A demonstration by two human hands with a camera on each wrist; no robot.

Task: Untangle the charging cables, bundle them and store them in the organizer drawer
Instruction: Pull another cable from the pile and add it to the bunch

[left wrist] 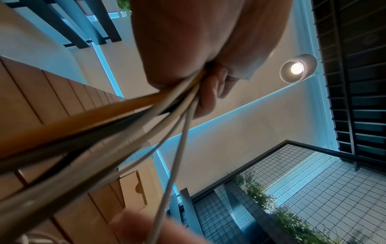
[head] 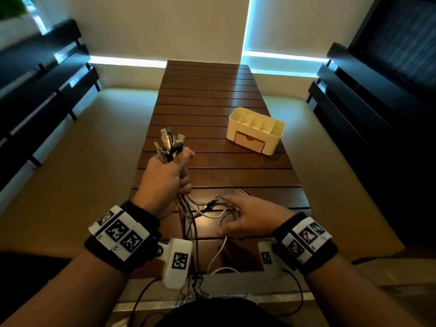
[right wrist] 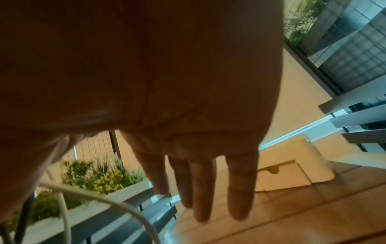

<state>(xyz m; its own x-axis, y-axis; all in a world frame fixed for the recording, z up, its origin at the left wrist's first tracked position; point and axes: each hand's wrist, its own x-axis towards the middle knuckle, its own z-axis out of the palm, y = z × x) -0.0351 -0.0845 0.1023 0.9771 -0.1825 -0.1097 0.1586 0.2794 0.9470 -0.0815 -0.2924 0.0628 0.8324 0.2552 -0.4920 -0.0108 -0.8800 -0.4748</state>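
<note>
My left hand is raised in a fist round a bunch of charging cables, with their plug ends sticking up above the fist. In the left wrist view the white, black and orange cables run out from under my curled fingers. The rest of the cables trail in loose loops on the table and over its near edge. My right hand lies flat over those loops with its fingers straight. The cream organizer stands at the right of the table, its wooden drawer closed.
The dark slatted wooden table stretches away from me. Dark benches run along the left and dark furniture along the right. Thin wires hang below the table's near edge.
</note>
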